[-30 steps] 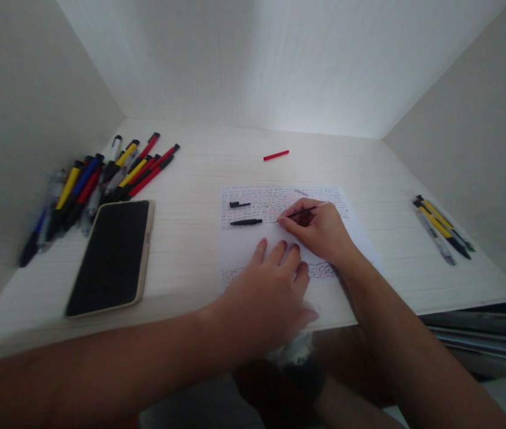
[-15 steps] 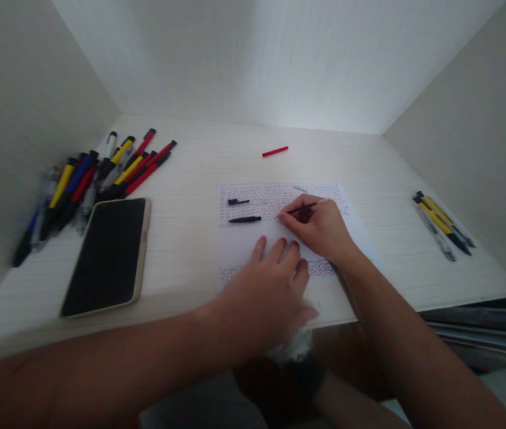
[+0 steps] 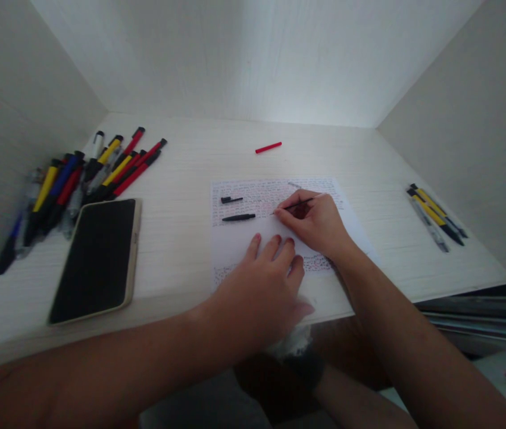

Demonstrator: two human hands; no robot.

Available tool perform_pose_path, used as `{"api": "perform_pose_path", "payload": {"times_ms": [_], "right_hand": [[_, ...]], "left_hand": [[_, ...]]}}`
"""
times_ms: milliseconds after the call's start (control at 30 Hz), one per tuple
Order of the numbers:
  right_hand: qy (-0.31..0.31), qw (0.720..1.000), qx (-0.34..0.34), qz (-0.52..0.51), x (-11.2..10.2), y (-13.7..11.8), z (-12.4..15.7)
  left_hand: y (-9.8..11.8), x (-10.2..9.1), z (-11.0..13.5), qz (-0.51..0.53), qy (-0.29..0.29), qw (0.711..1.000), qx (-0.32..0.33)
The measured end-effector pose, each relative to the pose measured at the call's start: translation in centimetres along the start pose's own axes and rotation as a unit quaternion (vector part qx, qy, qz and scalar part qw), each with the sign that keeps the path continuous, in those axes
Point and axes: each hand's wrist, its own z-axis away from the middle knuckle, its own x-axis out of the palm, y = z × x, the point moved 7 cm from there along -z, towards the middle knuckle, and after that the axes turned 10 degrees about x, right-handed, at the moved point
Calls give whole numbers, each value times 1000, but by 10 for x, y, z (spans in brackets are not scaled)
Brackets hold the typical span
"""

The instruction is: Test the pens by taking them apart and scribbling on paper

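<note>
A sheet of paper (image 3: 239,238) covered in red and black scribbles lies on the white desk (image 3: 181,173). My right hand (image 3: 315,223) pinches a thin black pen refill (image 3: 297,205), its tip resting on the paper. My left hand (image 3: 264,286) lies flat on the sheet's near edge, fingers stretched out, holding nothing. Two black pen parts rest on the paper to the left: a short cap piece (image 3: 231,199) and a longer barrel (image 3: 239,217).
A dark phone (image 3: 94,259) lies at the left. Behind it is a heap of several red, yellow, blue and black pens (image 3: 78,179). A red pen part (image 3: 268,147) lies at the back. Three pens (image 3: 434,217) sit at the right. Walls enclose the desk.
The view has shifted slightly, so everything sits a little further left and higher. My right hand keeps the refill on the paper, and my left hand stays flat.
</note>
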Motion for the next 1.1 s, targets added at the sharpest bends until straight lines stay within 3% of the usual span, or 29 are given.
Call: {"api": "perform_pose_path", "payload": {"times_ms": [1100], "right_hand": [[11, 1000, -19, 16, 1, -2, 0]], "left_hand": [[1, -2, -1, -2, -7, 1000, 3]]}}
